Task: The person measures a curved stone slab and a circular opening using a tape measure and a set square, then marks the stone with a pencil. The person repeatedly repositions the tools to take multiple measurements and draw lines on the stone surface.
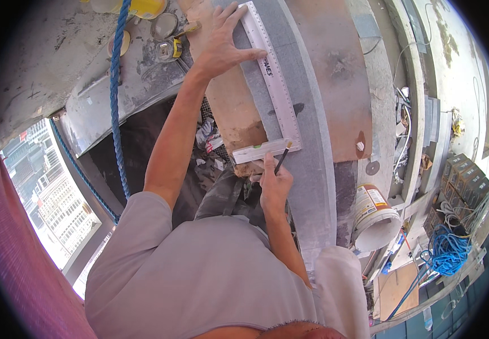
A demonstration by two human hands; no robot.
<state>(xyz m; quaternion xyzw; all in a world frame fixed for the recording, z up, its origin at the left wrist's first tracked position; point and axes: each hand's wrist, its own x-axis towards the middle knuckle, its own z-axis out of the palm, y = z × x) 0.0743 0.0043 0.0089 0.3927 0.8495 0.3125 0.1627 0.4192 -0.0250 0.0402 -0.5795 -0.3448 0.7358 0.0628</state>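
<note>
A white try square [281,101] with a ruled blade lies on a grey stone slab [312,186], its short stock [253,152] crossing the slab's near-left edge. My left hand [222,48] is spread near the blade's far end, thumb and fingertips pressing at its left edge. Beside the stock, my right hand [275,183] pinches a dark pencil [283,158], its yellowish end pointing up over the corner of the square. Some of the right hand's fingers are hidden under the stock's edge. A wooden board [227,101] lies along the slab's left side.
At the far left are a tape measure [169,50] and a yellow container [142,8]. A blue rope [115,90] hangs at left, near an open drop with buildings below. A white bucket [375,220] lies tipped at right, with blue rope coils [449,251] beyond.
</note>
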